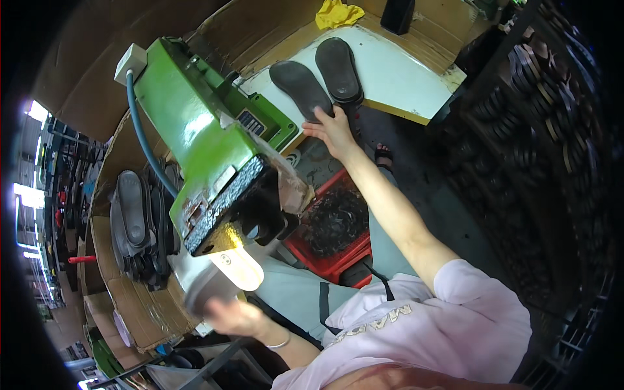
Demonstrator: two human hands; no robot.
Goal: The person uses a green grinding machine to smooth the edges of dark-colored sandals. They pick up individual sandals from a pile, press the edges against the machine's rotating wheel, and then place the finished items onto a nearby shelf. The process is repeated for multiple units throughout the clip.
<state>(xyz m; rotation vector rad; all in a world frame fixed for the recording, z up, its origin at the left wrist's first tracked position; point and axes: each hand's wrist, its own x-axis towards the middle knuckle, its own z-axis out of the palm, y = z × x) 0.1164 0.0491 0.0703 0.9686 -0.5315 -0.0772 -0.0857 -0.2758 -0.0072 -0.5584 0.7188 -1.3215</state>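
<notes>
White tabletop (400, 75); dark sole (296, 86) just beyond right hand (331, 132), touching, grip unclear; left hand (235, 317) grasping blurred sole (209, 286).

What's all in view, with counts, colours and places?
Soles: at least two, grey, on table
Table: one, white, upper centre
Machine: one, green, left of centre
Cable: one, blue, along machine
Cloth: one, yellow, top centre
Crate: one, red, between legs, holding scraps
Cardboard box: one, brown, left, holding grey soles
Stacked pieces: uncounted, mostly dark, right side
Lit piece: one, pale, under machine
Left hand: one, bare, at blurred dark piece
Right hand: one, bare, touching a sole
</notes>
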